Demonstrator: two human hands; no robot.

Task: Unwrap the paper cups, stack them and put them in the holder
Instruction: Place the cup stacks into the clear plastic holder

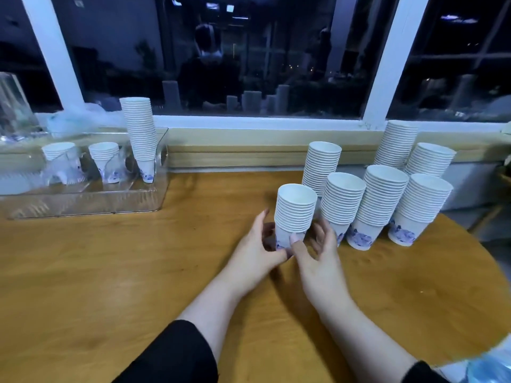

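A short stack of white paper cups (296,211) with a blue print on the bottom cup stands on the wooden table (138,272), near its middle. My left hand (261,244) grips its base from the left and my right hand (315,251) from the right. Several taller cup stacks (383,200) stand close together to its right. At the far left a clear plastic holder (91,200) contains a tall stack (139,134) and two short stacks (103,156).
Crumpled clear wrapping (66,123) lies behind the holder on the window ledge. More blue-tinted plastic (489,363) shows at the bottom right corner. The table's curved edge runs down the right side. Dark windows with white frames stand behind.
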